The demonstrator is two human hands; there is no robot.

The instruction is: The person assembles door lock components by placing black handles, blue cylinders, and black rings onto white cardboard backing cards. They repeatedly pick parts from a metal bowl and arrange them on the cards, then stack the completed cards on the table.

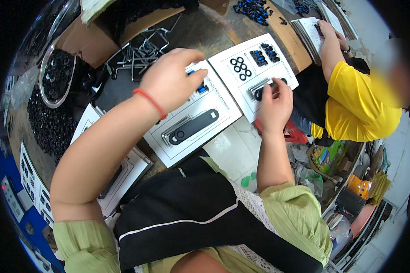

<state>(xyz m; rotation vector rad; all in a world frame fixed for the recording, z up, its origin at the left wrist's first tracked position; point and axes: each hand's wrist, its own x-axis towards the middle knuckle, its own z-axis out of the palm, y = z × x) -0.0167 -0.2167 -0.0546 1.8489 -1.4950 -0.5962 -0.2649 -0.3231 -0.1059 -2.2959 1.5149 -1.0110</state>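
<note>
"What containers are at the far left?"

"A round, shiny metal-rimmed bowl (43,84) full of small black rings (57,70), beside a spreading heap of tiny black parts (50,123). Next, a torn brown cardboard box (84,43) holds dark pieces too unclear to name. Bent grey metal rods (146,50) lie loose on the dark, worn surface (209,25). The left forearm (107,141) crosses in front, hiding part of that."

"And the hands?"

"The left hand (171,77), red band (149,102) at its wrist, covers the upper part of a white rectangular printed card (168,155). Its thumb and forefinger are at small blue-and-black bolts (202,88); I cannot tell whether they grip one. Lower on that card lies a long, round-ended black bar (198,127). The right hand (276,107) curls its fingers down to a black part on a second white card (221,62), adjoining the first. Whether it is pinched, I cannot tell. Black rings (240,68) and more bolts (265,53) sit higher up."

"Any writing?"

"Dark lettering runs along both cards."

"Further right?"

"A loose pile of blue-and-black bolts (253,11), then a person in a yellow shirt (360,107), hands at a stack of white sheets (304,34)."
</note>
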